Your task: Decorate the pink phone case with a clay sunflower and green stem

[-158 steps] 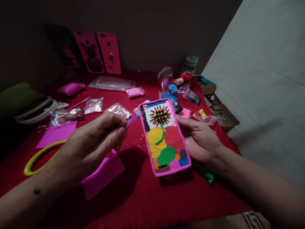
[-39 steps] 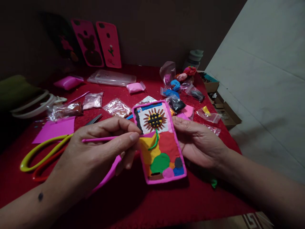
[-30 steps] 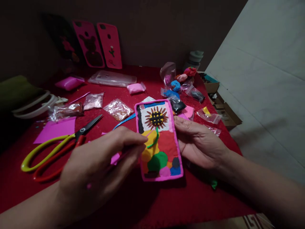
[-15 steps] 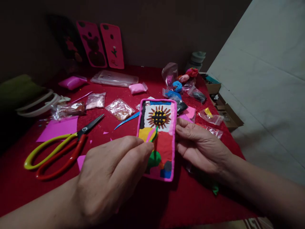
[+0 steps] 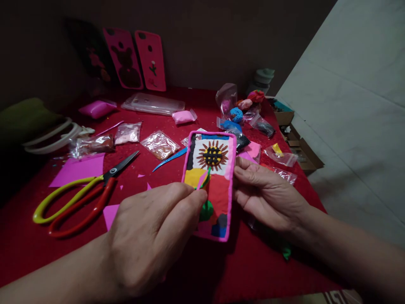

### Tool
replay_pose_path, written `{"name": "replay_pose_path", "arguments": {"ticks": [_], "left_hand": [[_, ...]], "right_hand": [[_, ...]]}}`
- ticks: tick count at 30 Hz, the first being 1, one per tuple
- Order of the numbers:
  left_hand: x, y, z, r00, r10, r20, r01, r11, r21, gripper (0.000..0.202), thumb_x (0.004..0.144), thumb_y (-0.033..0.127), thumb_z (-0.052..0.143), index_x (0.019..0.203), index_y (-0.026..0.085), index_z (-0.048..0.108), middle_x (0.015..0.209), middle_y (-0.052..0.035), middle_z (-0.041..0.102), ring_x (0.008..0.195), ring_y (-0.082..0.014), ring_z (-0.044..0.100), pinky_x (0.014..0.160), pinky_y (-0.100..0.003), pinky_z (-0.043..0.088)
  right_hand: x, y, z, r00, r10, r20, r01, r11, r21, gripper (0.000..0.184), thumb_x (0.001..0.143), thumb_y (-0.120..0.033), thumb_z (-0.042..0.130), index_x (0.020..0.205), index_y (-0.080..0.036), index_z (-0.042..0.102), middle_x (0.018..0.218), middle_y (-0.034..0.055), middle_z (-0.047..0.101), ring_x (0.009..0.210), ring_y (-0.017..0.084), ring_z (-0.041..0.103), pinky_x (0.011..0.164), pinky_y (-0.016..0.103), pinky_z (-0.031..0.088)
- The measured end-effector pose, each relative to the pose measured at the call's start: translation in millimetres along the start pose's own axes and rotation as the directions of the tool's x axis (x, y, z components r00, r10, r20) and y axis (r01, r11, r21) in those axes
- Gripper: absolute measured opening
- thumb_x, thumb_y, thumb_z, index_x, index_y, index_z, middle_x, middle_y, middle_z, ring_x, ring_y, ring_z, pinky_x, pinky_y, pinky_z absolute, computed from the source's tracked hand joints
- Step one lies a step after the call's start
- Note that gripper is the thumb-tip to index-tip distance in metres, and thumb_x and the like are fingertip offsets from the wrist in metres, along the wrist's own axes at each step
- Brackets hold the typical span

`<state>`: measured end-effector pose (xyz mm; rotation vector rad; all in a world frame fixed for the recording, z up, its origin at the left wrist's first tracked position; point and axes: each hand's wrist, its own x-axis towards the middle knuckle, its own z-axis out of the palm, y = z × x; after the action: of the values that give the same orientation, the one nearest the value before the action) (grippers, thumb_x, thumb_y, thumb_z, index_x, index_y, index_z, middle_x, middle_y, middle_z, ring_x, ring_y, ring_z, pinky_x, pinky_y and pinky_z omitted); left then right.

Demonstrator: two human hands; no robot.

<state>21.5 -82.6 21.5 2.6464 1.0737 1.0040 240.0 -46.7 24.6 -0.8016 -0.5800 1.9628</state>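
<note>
A phone case [image 5: 220, 190] covered in patches of coloured clay, with a raised pink rim, is held up above the red cloth. My right hand [image 5: 268, 192] grips its right edge between thumb and fingers. On its white patch is a clay sunflower [image 5: 213, 156] with a thin green stem and green leaves below. My left hand [image 5: 158, 232] is closed in a pinch on a slim pink modelling tool [image 5: 201, 180], whose tip lies over the green leaf beside the stem. My left fingers hide part of the case's lower left, and most of the tool is out of sight.
Left of the case lie scissors [image 5: 104, 185] with yellow and red handles, pink sheets [image 5: 80, 169] and a blue tool [image 5: 169, 159]. Behind are clay packets [image 5: 160, 145], clear cases [image 5: 152, 104] and decorated cases [image 5: 151, 61] standing upright. Cardboard boxes [image 5: 302, 152] stand beyond the right edge.
My left hand and the pink modelling tool have shifted very slightly to the right. My right hand and the phone case hold almost the same place.
</note>
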Motion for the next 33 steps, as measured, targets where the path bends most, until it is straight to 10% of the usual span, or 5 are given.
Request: {"name": "replay_pose_path", "arguments": {"ticks": [7,33], "left_hand": [[0.4,-8.9,5.1,0.972,0.234,0.03,-0.236,0.964,0.125,0.025,0.102,0.014,0.042,0.12,0.008,0.057,0.091,-0.008,0.067,0.073,-0.0156,0.062,0.061,-0.026,0.047],[1.5,-5.1,1.4,0.957,0.277,0.082,-0.285,0.953,0.104,0.028,0.101,0.01,0.037,0.122,0.005,0.055,0.087,-0.0072,0.061,0.078,-0.0157,0.057,0.059,-0.024,0.044]], "right_hand": [[1.9,-0.1,-0.3,1.0,0.012,0.02,-0.013,1.0,0.024,0.015,0.084,-0.006,0.066,0.09,-0.017,0.073,0.09,0.0032,0.077,0.086,0.016,0.073,0.108,0.04,0.051],[1.6,1.1,-1.2,0.999,0.038,0.019,-0.038,0.999,0.02,0.013,0.083,-0.006,0.068,0.089,-0.016,0.073,0.089,0.0021,0.076,0.082,0.014,0.071,0.102,0.036,0.055]]}}
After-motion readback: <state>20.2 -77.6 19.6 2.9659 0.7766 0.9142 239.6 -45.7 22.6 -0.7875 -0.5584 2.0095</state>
